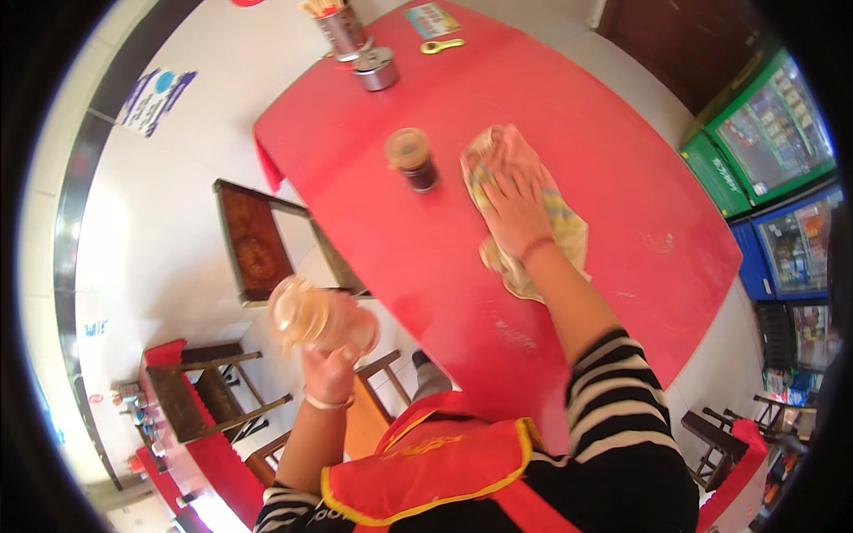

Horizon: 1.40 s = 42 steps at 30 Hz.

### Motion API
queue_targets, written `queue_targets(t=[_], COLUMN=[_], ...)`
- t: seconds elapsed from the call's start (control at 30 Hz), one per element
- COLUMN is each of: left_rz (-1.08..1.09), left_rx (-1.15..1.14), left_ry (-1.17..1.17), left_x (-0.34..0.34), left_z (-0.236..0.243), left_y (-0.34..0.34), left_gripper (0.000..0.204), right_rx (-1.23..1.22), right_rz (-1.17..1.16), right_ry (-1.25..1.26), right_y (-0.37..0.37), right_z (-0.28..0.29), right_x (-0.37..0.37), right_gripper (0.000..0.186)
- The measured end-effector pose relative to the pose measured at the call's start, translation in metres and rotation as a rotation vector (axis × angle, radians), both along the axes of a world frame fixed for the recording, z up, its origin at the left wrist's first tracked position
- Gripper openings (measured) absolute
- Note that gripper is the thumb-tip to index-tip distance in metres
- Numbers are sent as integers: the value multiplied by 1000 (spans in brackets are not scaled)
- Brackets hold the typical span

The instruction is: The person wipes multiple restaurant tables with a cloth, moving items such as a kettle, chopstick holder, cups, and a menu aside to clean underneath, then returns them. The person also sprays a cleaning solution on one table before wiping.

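My left hand [330, 369] is raised off the table's left side, its fingers wrapped round a clear jar [306, 313] with a pale tan top. Motion blurs the jar, so its contents cannot be made out. On the red table [622, 160], my right hand [518, 216] lies flat with fingers spread over a pink and yellow cloth [569, 233]. The cloth is crumpled and stretches out beyond the palm on both sides. Left of it stands a small clear jar [411, 160] with a brownish lid and dark contents, touched by neither hand.
Toward the far left corner stand a round metal tin [375, 69] and a metal holder of chopsticks [342, 31]. A yellow-green bottle opener [442, 46] lies near a printed card [433, 19]. A wooden stool [258, 240] is beside the table; glass-front fridges [771, 124] stand at right.
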<state>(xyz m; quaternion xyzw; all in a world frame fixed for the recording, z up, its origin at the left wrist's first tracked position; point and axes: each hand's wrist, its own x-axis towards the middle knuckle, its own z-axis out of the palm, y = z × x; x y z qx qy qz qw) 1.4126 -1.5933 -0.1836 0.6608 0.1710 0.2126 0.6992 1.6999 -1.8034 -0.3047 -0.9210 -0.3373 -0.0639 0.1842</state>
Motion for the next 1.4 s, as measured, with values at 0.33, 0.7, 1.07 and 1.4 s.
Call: queue_targets(t=[0.33,0.7,1.07,1.4], left_rz=[-23,48,-47,36], left_rx=[-80,-17,568,750], left_ry=[-34,97,64,114], left_x=[15,28,62,76], left_z=[2,-19,-74,-67], left_y=[127,325,381,375], left_gripper=[91,82,84,74], right_rx=[-211,-7,-11,-118], right_rz=[235,261,-44,-76], right_ry=[222,20,-30,-50], right_y=[-106,271,545,617], right_z=[43,16,-5,-6], right_x=[-221,-42,163,201], right_gripper=[48,61,56,58])
